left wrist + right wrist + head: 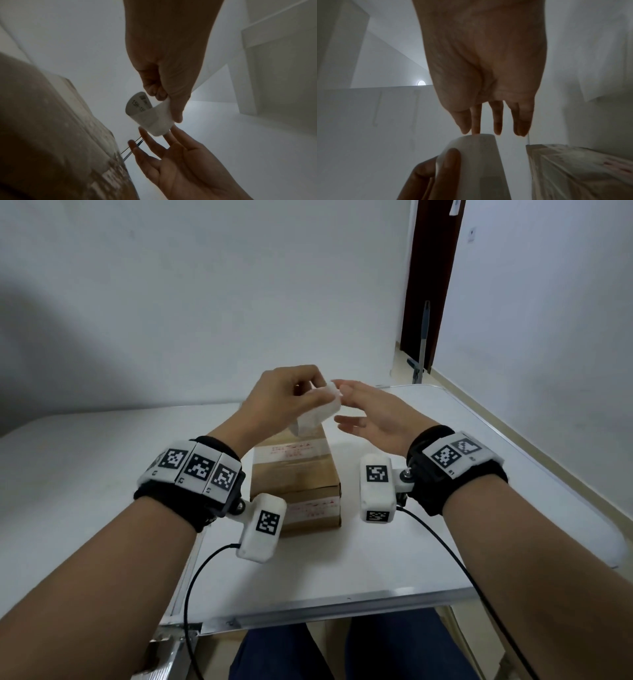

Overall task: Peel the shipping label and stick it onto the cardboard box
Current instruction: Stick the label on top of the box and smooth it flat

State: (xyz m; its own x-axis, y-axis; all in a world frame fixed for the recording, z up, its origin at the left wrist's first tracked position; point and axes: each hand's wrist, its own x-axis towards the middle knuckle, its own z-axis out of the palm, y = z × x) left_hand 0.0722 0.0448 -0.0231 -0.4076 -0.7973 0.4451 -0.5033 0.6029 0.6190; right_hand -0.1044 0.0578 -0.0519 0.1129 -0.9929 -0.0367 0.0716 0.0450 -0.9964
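Label [320,409] curled above the cardboard box [296,477].
Left hand [279,398] pinches its upper edge; right hand [368,414], fingers spread, hovers just beside it, fingertips near the paper.

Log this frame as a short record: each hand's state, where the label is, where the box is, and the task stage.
left hand: pinches the curled label, held in the air above the box
right hand: open, fingertips at the label's end
label: curled, print visible inside; not on the box
box: on the white table, taped, under the hands
stage: label not yet stuck on
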